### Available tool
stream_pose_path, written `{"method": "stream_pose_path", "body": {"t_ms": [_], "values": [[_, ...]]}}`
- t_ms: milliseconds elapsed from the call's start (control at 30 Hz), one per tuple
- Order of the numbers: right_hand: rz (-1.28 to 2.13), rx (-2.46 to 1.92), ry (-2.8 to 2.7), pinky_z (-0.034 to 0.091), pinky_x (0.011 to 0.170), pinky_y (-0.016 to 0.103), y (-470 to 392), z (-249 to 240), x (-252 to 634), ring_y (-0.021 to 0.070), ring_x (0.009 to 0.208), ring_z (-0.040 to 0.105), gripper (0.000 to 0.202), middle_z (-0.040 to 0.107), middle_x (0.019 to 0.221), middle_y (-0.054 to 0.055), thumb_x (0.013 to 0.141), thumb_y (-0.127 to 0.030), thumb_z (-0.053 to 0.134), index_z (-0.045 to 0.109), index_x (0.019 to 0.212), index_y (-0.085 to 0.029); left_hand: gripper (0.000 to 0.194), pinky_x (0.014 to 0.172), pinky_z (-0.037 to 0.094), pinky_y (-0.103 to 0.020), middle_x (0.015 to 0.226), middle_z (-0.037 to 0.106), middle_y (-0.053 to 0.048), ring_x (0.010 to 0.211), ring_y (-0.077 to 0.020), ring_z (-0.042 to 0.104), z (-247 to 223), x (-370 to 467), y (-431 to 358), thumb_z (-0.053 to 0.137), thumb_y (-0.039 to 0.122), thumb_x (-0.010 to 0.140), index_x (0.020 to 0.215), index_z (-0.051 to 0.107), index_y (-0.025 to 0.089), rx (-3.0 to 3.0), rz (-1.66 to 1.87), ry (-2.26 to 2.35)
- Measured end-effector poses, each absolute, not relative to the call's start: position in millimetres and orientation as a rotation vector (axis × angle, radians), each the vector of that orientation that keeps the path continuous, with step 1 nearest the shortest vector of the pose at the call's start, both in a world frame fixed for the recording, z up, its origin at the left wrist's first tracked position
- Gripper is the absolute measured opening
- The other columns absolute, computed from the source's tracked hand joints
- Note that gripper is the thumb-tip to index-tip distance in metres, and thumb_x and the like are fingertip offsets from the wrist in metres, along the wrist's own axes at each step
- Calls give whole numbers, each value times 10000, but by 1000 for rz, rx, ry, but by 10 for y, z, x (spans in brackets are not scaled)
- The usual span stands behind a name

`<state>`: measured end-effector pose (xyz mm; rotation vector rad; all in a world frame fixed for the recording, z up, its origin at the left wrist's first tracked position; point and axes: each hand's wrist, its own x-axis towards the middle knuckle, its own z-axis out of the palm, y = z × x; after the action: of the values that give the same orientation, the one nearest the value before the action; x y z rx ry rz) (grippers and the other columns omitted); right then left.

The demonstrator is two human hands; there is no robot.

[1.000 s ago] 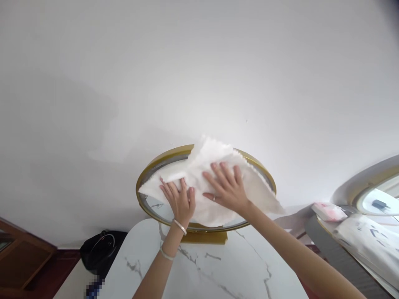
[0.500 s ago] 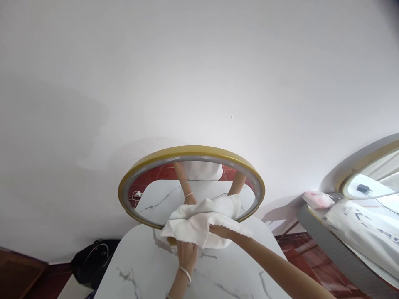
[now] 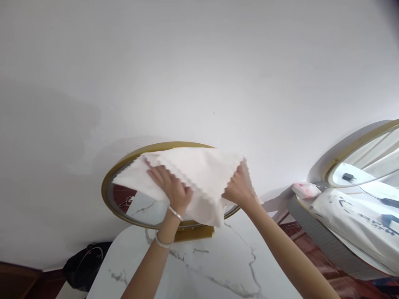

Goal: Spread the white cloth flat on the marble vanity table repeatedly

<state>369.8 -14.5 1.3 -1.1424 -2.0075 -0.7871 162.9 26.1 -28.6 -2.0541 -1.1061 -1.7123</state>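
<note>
Noting white cloth [image 3: 199,170] at ctr of frame, doubling over and hiding most of gold-rimmed mirror [image 3: 146,209]. Finding R hand [image 3: 239,187], right of ctr, clenching cloth edge; finding L hand [image 3: 173,191], left of ctr, touching cloth w/ fingers extending; being unable to tell if pinching. Seeing mirror standing on marbled tabletop [image 3: 215,265], lower ctr; black bag [image 3: 82,268], lower left; pink-white packet [image 3: 306,190], 2nd mirror [image 3: 368,164], right side.

The cloth [image 3: 202,172] lies between both hands, left [image 3: 173,189] and right [image 3: 238,187], and the mirror [image 3: 148,209] behind it. Below the grip is the table [image 3: 202,274]; beyond it, the wall [image 3: 199,74]. Lower left of the grip sits a bag [image 3: 84,265]; well right, a packet [image 3: 306,190] on a second table [image 3: 327,241], near another mirror [image 3: 370,162].
</note>
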Motion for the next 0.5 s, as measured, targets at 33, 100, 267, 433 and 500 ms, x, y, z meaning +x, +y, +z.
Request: {"method": "stream_pose_path", "body": {"t_ms": [33,100,267,433,500], "values": [[-772,-1178,-1908,306,1063,543,-173,-76,3787,303,1108,533,295,691,1041,73,827,-425,616,695,1053,-254,444,1158,-79,-612,1613,-7,-70,1453,-357,-110,-180,1790,196,594,309,760,1168,565,137,-2003,-1684,-1052],[-696,-1271,-1745,350,1054,543,-243,-352,3955,320,1162,519,490,650,1167,99,811,-479,628,605,1230,-227,394,1162,-45,-608,1613,0,-76,1458,-345,-89,-75,2125,50,563,267,807,1184,568,154,-1974,-1588,-1001],[-472,-1384,-1591,432,1007,559,-558,-1260,4231,350,1210,514,682,596,1256,148,789,-528,651,479,1357,-192,285,1166,101,-589,1605,10,-97,1465,-332,-3,-575,2616,-277,575,183,840,1123,600,197,-2144,-1393,-1000],[95,-1418,-1469,375,1050,601,-1145,-1926,4093,374,1282,445,633,600,1258,133,702,-512,741,596,1233,-197,220,1151,212,-580,1600,-61,-103,1460,-351,45,-1542,2483,-590,519,101,850,1045,607,149,-2337,-1216,-1146],[451,-1438,-1155,384,1057,565,-1363,-2036,3963,357,1286,451,617,611,1246,120,717,-540,713,606,1224,-205,342,1128,259,-598,1599,-45,-129,1456,-364,38,-1840,2380,-732,501,99,863,1199,549,144,-2387,-1152,-1238]]}}
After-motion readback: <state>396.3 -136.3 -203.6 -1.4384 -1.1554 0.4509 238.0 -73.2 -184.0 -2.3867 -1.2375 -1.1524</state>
